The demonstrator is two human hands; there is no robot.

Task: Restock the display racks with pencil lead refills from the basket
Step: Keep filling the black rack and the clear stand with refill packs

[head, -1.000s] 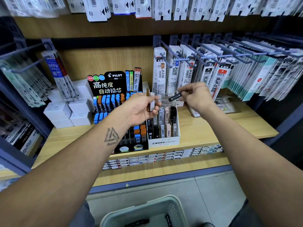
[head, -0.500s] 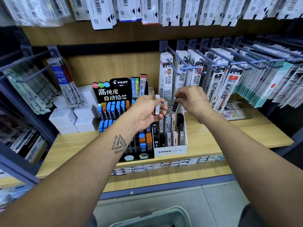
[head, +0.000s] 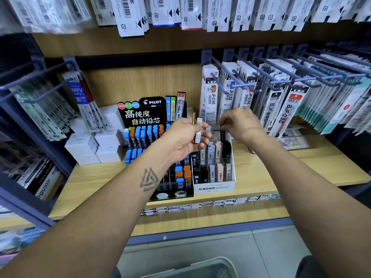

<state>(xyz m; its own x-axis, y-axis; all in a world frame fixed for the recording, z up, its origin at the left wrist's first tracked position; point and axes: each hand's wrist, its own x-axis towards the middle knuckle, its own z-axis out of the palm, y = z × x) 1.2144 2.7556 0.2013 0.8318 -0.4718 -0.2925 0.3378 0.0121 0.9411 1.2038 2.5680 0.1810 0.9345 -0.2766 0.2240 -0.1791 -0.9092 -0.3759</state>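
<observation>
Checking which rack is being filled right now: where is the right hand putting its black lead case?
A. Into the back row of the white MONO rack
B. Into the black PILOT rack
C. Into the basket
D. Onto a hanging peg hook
A: the right hand pinches the black lead case upright over the rear row of the white MONO rack, to the right of the PILOT rack.

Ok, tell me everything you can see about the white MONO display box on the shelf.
The MONO display box is a white cardboard tray with "MONO graph MG" printed in black on its front lip. It sits upright on the wooden shelf, right beside the black Pilot lead rack. Stepped rows inside hold upright slim lead cases in black, white, grey and pale pink, barcodes facing forward. The right hand lowers a black lead case into its back row.
</observation>
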